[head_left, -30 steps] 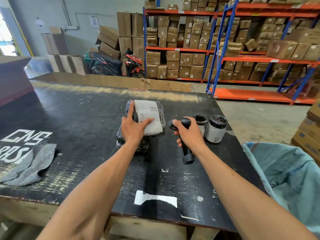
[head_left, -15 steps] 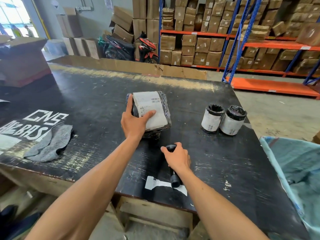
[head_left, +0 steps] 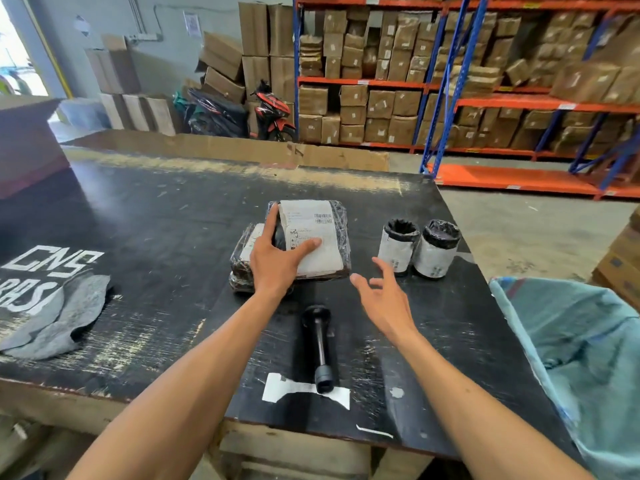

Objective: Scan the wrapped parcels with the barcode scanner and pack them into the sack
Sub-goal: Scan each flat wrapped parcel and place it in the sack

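A flat black-wrapped parcel [head_left: 322,233] with a white barcode label lies on top of a second wrapped parcel [head_left: 240,261] in the middle of the black table [head_left: 156,216]. My left hand [head_left: 277,258] holds the top parcel, thumb on the label and fingers over its left edge. The black barcode scanner [head_left: 318,344] lies flat on the table near the front edge, with no hand on it. My right hand [head_left: 384,296] hovers open, fingers spread, just right of the parcels. Two cylindrical wrapped parcels [head_left: 419,247] stand upright further right. The blue-green sack [head_left: 581,344] hangs open at the table's right.
A grey cloth [head_left: 59,313] lies at the left of the table. A white label scrap [head_left: 294,393] is stuck under the scanner's handle end. Cardboard sheets border the far edge. Racks of cartons and a parked motorbike [head_left: 270,112] stand behind.
My right hand has set the scanner down on the table, let go of it and moved up and right with fingers open. My left hand stays on the top parcel.
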A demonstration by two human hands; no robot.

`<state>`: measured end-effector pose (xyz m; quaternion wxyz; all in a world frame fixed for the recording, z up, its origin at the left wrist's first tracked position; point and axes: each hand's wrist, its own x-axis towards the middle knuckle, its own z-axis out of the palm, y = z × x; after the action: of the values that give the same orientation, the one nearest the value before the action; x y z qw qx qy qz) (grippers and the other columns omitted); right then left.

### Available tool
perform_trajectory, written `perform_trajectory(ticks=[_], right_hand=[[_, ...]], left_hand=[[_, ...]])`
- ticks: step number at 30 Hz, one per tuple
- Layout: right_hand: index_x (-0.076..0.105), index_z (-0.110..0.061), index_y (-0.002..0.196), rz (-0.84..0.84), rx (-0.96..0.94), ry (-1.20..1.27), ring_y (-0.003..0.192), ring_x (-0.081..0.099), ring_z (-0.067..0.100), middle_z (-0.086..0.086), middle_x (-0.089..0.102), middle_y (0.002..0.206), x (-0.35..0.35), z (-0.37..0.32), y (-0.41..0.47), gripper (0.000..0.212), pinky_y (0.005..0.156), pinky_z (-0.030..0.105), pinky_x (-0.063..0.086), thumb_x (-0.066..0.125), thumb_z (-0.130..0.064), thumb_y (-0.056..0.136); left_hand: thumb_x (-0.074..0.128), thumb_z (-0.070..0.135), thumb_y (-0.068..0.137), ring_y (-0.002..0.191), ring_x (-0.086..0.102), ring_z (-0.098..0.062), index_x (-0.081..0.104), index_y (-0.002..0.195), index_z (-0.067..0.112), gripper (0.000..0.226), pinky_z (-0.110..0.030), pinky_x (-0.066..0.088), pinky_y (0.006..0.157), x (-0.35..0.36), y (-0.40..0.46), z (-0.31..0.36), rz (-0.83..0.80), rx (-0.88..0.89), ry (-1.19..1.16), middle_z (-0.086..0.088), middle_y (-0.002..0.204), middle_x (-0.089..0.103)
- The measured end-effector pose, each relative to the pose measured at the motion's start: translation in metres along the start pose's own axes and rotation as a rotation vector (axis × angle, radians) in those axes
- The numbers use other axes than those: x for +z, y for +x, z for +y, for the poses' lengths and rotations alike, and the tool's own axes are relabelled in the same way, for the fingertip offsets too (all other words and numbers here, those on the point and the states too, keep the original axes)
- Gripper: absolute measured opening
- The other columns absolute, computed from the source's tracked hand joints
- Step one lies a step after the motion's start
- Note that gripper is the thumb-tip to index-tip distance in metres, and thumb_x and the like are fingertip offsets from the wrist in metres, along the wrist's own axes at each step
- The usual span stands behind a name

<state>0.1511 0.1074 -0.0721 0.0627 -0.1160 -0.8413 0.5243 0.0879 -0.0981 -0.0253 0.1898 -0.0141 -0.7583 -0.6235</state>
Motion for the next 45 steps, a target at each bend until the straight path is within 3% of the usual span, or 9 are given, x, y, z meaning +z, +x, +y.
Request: perform_trajectory(ticks=[2,6,10,14,22,25,30,38,45], right_hand=[[0.03,-0.056,0.155,0.076,-0.047,0.1,0.104,0.061,-0.002,-0.001,0.064,0.136,-0.032,-0.001,0.009,0.07,0.077,0.018,0.041,0.061,-0.069,0.094],[0.025,-0.067,0.151,0.085,-0.082,0.123,0.099,0.058,-0.01,-0.004,0.065,0.132,-0.089,0.007,0.02,0.08,0.077,0.017,0.04,0.059,-0.08,0.08],[0.032,-0.056,0.154,0.065,-0.149,0.167,0.115,0.06,-0.009,-0.024,0.059,0.133,-0.143,0.037,0.026,0.072,0.093,0.024,0.049,0.074,-0.047,0.096],[0.027,-0.035,0.164,0.049,-0.166,0.122,0.112,0.044,-0.038,-0.042,0.038,0.136,-0.204,0.084,0.023,0.085,0.088,-0.003,0.039,0.079,-0.029,0.097],[0.038,-0.04,0.16,0.135,-0.043,0.148,0.114,0.056,-0.026,-0.036,0.055,0.135,-0.343,0.195,0.018,0.094,0.089,-0.001,0.044,0.089,-0.045,0.082],[0.039,-0.035,0.16,0.143,0.027,0.125,0.111,0.056,-0.026,-0.032,0.053,0.136,-0.38,0.231,0.014,0.098,0.086,-0.003,0.044,0.087,-0.051,0.075],[0.039,-0.028,0.162,-0.013,0.19,0.052,0.115,0.057,-0.009,-0.012,0.052,0.144,-0.403,0.29,0.007,0.094,0.083,-0.005,0.04,0.089,-0.033,0.082],[0.031,-0.041,0.165,-0.507,0.476,-0.088,0.151,0.034,0.017,-0.001,0.033,0.171,-0.354,0.365,0.015,0.122,0.122,0.037,0.029,0.094,-0.059,0.062],[0.02,-0.038,0.167,-0.464,0.563,-0.023,0.138,0.047,0.018,0.003,0.045,0.164,-0.293,0.405,0.003,0.108,0.103,0.015,0.041,0.089,-0.044,0.083]], left_hand=[[0.09,0.064,0.056,0.109,0.051,0.023,0.033,0.137,0.073,0.099,-0.031,0.053,0.1,0.025,-0.008,0.006,-0.053,0.009,-0.026,0.059,0.109,0.05],[0.089,0.065,0.06,0.126,0.057,-0.004,0.037,0.145,0.062,0.1,-0.041,0.056,0.1,0.086,-0.028,0.014,-0.159,-0.034,-0.138,0.029,0.138,0.056],[0.082,0.065,0.071,0.118,0.061,0.004,0.047,0.142,0.059,0.079,-0.032,0.059,0.092,0.153,-0.056,0.025,-0.291,-0.017,-0.198,0.025,0.137,0.06],[0.065,0.068,0.085,0.111,0.066,0.0,0.046,0.136,0.067,0.054,-0.032,0.061,0.086,0.23,-0.094,0.038,-0.442,-0.02,-0.162,0.018,0.133,0.064],[0.029,0.085,0.091,0.141,0.039,-0.002,0.019,0.135,0.081,0.046,-0.039,0.032,0.117,0.372,-0.157,0.037,-0.761,-0.097,-0.118,0.037,0.146,0.043],[0.021,0.077,0.096,0.141,0.042,-0.026,0.024,0.155,0.053,0.064,-0.047,0.034,0.115,0.413,-0.177,0.019,-0.788,-0.041,0.093,-0.003,0.147,0.052],[0.019,0.062,0.104,0.156,-0.011,-0.027,-0.004,0.162,0.01,0.081,-0.042,-0.009,0.125,0.445,-0.201,-0.015,-0.833,0.058,0.602,-0.015,0.169,-0.007],[0.009,0.057,0.105,0.157,-0.009,-0.023,-0.002,0.161,0.001,0.08,-0.039,-0.009,0.126,0.452,-0.205,-0.036,-0.818,0.22,0.859,-0.015,0.17,-0.003],[0.007,0.057,0.104,0.157,-0.008,-0.023,-0.001,0.16,0.001,0.079,-0.04,-0.008,0.126,0.455,-0.207,-0.04,-0.805,0.252,0.91,-0.014,0.17,-0.002]])
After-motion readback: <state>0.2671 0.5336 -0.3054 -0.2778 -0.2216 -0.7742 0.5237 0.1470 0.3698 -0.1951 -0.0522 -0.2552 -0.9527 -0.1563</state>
